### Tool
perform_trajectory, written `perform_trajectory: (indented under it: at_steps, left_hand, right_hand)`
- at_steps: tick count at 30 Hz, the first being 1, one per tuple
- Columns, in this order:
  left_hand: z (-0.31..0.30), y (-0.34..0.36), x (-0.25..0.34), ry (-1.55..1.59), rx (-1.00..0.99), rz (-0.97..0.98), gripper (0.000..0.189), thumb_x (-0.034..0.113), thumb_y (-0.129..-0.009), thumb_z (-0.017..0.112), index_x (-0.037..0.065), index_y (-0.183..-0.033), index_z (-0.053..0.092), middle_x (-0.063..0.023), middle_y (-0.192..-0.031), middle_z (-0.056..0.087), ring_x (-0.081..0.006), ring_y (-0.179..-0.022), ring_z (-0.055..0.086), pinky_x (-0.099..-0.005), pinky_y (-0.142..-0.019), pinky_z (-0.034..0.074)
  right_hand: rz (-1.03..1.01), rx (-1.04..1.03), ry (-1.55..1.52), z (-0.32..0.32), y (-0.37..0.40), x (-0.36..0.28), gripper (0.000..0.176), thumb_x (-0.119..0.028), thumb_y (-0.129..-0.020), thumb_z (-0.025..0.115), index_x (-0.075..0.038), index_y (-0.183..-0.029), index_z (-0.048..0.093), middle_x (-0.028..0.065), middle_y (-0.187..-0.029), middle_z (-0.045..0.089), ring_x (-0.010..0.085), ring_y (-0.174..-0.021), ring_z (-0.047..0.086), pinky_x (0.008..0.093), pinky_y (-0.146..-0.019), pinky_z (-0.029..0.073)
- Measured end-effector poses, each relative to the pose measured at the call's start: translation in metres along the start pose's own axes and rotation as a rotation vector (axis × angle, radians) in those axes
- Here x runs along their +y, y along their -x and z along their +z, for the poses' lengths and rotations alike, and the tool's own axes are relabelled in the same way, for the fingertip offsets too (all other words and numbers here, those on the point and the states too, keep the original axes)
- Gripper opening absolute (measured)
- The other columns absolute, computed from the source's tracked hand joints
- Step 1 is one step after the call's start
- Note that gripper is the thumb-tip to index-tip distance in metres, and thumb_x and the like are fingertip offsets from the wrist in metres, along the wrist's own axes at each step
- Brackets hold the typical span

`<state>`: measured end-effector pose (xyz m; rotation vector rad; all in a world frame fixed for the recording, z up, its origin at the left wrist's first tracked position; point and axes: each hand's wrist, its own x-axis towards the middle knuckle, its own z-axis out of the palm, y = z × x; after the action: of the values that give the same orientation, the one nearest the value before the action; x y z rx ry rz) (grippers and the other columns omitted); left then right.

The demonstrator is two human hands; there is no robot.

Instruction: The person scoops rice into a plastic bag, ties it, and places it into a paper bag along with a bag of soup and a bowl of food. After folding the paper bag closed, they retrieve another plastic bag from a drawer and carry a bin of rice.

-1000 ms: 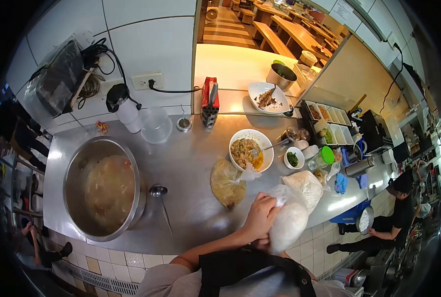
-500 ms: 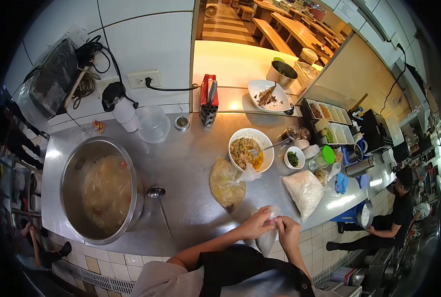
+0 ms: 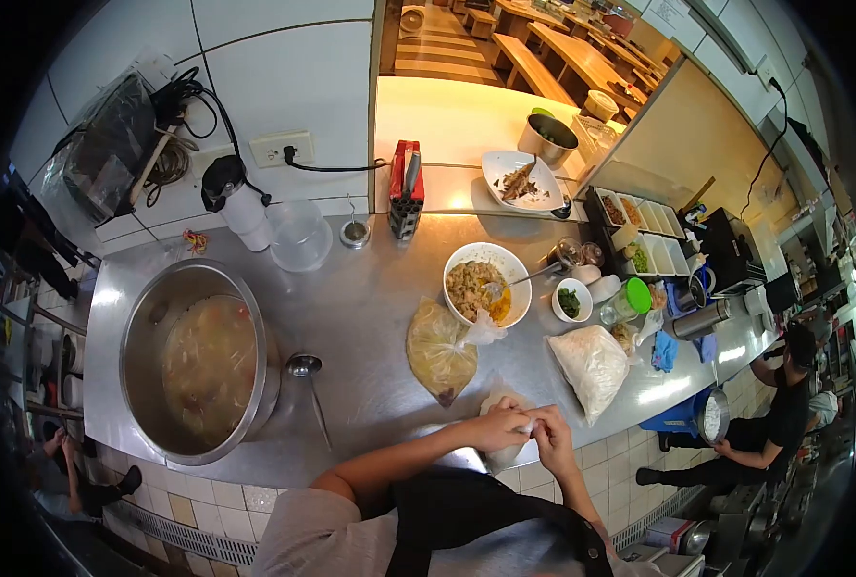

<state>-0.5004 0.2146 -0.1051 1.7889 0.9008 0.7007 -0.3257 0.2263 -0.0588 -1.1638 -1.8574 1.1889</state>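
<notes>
Close to my body at the table's front edge, both hands hold a small clear plastic bag (image 3: 503,394) of pale contents. My left hand (image 3: 501,427) is closed around it, and my right hand (image 3: 551,435) pinches its gathered end. Fingers partly cover the bag. Just beyond lies a tied bag of yellowish food (image 3: 440,356), its knot against a white bowl (image 3: 488,254) holding chopped mixture and a spoon. To the right of my hands rests a larger bag of white contents (image 3: 589,370). A ladle (image 3: 305,366) lies to the left.
A large steel pot (image 3: 266,385) of soup stands at the left. Along the right are a small bowl of greens (image 3: 572,301), a green-lidded jar (image 3: 628,300) and a divided ingredient tray (image 3: 639,240). A co-worker (image 3: 783,413) holds a metal bowl at far right.
The small bag hung below my hands; now it is raised and tilted, showing above my left hand. My right hand has moved slightly left and up. My view has shifted slightly.
</notes>
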Motion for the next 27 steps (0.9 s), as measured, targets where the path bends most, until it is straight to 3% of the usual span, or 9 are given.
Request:
perform_trajectory:
  at_steps: [2,3,8,11,15,18,21,24,27]
  left_hand:
    - [-0.010,0.002,-0.008,0.047,-0.095,0.002,0.016,0.022,-0.091,0.053,0.009,-0.094,0.061,-0.0077,-0.101,0.058,-0.0304,-0.107,0.044,-0.0418,-0.098,0.029]
    - [-0.015,0.003,-0.015,0.085,-0.126,0.151,0.020,0.024,-0.093,0.050,0.009,-0.096,0.064,-0.0057,-0.095,0.060,-0.0255,-0.106,0.045,-0.0399,-0.099,0.028]
    - [-0.019,0.009,-0.026,-0.071,-0.051,0.126,0.021,0.022,-0.092,0.052,0.008,-0.085,0.067,-0.0076,-0.086,0.062,-0.0236,-0.100,0.049,-0.0395,-0.098,0.028]
    - [-0.030,0.006,-0.025,-0.093,-0.101,0.111,0.020,0.022,-0.090,0.055,0.008,-0.083,0.068,-0.0083,-0.086,0.062,-0.0248,-0.098,0.051,-0.0387,-0.097,0.029]
    - [-0.033,-0.001,-0.018,-0.131,-0.170,0.138,0.017,0.022,-0.087,0.059,0.009,-0.085,0.069,-0.0066,-0.086,0.063,-0.0248,-0.096,0.052,-0.0375,-0.096,0.029]
    - [-0.036,0.000,-0.015,-0.154,-0.183,0.140,0.014,0.021,-0.085,0.062,0.009,-0.084,0.069,-0.0059,-0.086,0.064,-0.0239,-0.096,0.051,-0.0371,-0.096,0.029]
    - [-0.031,0.007,-0.012,-0.122,-0.062,0.096,0.011,0.019,-0.081,0.067,0.009,-0.085,0.071,-0.0060,-0.085,0.066,-0.0253,-0.095,0.055,-0.0376,-0.093,0.037]
    - [-0.018,0.015,0.000,-0.029,0.246,-0.055,0.009,0.014,-0.076,0.071,0.009,-0.084,0.073,-0.0074,-0.083,0.069,-0.0261,-0.088,0.062,-0.0354,-0.083,0.047]
    - [-0.002,0.019,0.002,0.547,0.511,-0.328,0.012,0.007,-0.072,0.072,0.009,-0.084,0.074,-0.0097,-0.081,0.070,-0.0251,-0.080,0.066,-0.0329,-0.073,0.052]
  right_hand:
    - [-0.102,-0.131,0.125,-0.007,-0.004,0.001,0.014,0.004,-0.081,0.061,-0.002,-0.094,0.062,0.0088,-0.094,0.056,0.0158,-0.078,0.056,0.0278,-0.067,0.048]
    - [-0.132,-0.178,0.163,-0.009,-0.006,-0.001,0.015,0.003,-0.080,0.062,-0.002,-0.094,0.062,0.0092,-0.095,0.056,0.0177,-0.080,0.056,0.0288,-0.069,0.048]
    - [-0.286,-0.374,0.320,-0.013,-0.006,0.009,0.017,-0.002,-0.076,0.069,-0.003,-0.091,0.063,0.0111,-0.097,0.056,0.0254,-0.087,0.058,0.0325,-0.078,0.048]
    - [-0.354,-0.206,0.287,-0.015,-0.011,0.000,0.020,-0.004,-0.074,0.072,-0.004,-0.092,0.063,0.0118,-0.098,0.056,0.0270,-0.090,0.058,0.0338,-0.080,0.048]
    - [-0.249,-0.233,0.185,-0.004,-0.017,-0.020,0.029,-0.010,-0.072,0.076,-0.005,-0.098,0.063,0.0119,-0.098,0.055,0.0275,-0.091,0.057,0.0341,-0.079,0.048]
    - [-0.286,-0.263,0.323,-0.007,-0.015,-0.006,0.032,-0.012,-0.070,0.078,-0.005,-0.097,0.061,0.0117,-0.095,0.055,0.0265,-0.090,0.056,0.0334,-0.076,0.046]
    - [-0.302,-0.272,0.375,-0.007,-0.015,-0.004,0.032,-0.016,-0.071,0.078,-0.005,-0.095,0.060,0.0127,-0.095,0.055,0.0280,-0.087,0.058,0.0342,-0.075,0.048]
    - [-0.260,-0.196,0.320,0.001,-0.012,-0.004,0.029,-0.015,-0.070,0.078,-0.004,-0.088,0.058,0.0127,-0.093,0.056,0.0289,-0.084,0.058,0.0347,-0.074,0.048]
    - [-0.275,-0.101,0.300,0.009,-0.006,0.003,0.027,-0.013,-0.071,0.077,-0.004,-0.086,0.057,0.0136,-0.091,0.058,0.0300,-0.083,0.059,0.0357,-0.075,0.048]
